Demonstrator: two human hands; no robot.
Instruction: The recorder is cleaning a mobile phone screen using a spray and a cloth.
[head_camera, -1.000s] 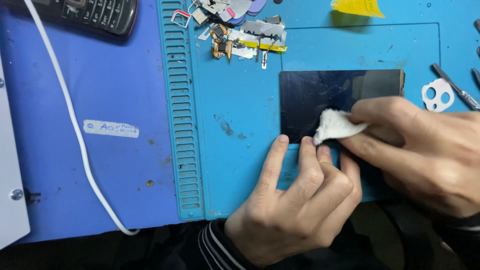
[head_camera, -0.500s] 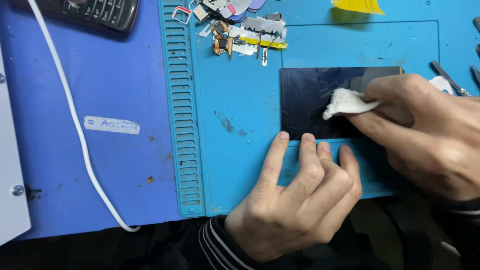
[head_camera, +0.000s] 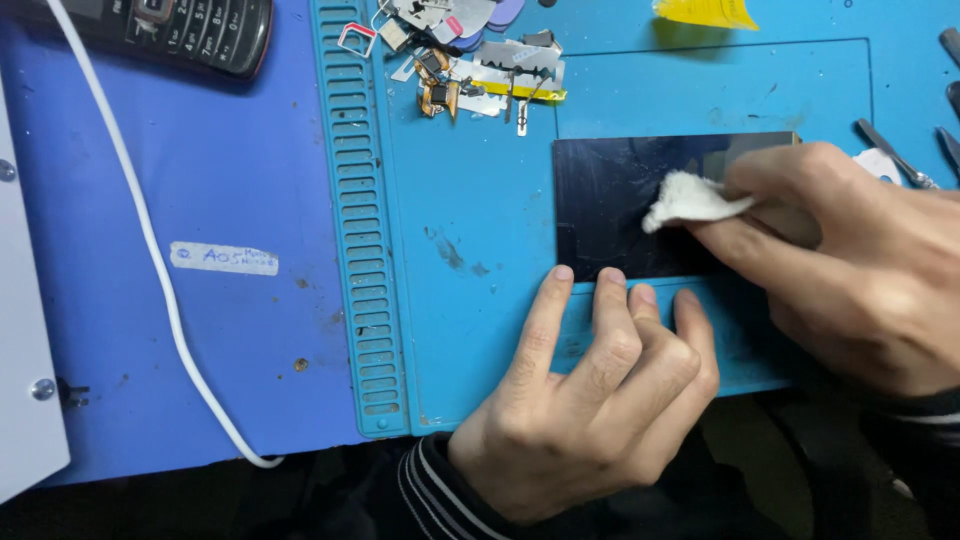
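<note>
Our right hand (head_camera: 850, 270) pinches a fluffy white cotton wad (head_camera: 690, 198) on the panel | left hand (head_camera: 590, 400) flat, fingertips bracing its near edge | glossy smudged black rectangular glass panel (head_camera: 610, 205)

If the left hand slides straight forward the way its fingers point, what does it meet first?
Most likely the dark glass panel: the left hand points up the mat, fingertips already at the panel's near edge.

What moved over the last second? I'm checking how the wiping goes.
The right hand slid the white wad up the dark glass panel, from its lower edge toward the middle. The left hand stayed put, fingertips along the panel's lower edge.
</note>
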